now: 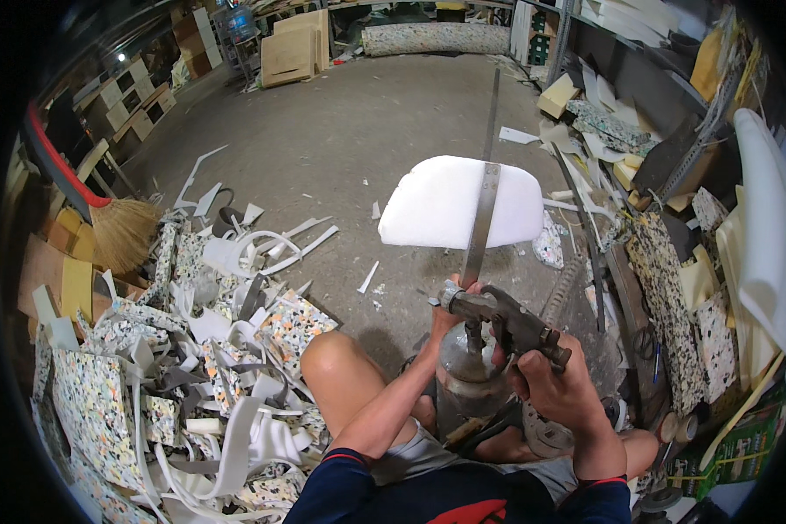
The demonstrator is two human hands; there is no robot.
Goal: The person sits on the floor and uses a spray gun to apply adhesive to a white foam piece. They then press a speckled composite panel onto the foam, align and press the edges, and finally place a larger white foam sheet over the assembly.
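Observation:
My right hand is wrapped round the grip of a metal spray gun, whose nozzle points to the left. Below the gun hangs its round grey metal cup. Partly hidden behind the gun, my left hand grips the near end of a long flat metal strip, which runs away from me. The strip crosses over a white rounded foam piece. A shadow shows under the foam's near edge; whether it touches the strip, I cannot tell.
Speckled and white foam offcuts are heaped at my left, near a straw broom. More foam slabs and a shelf post line the right side. A speckled foam roll and boards stand at the back.

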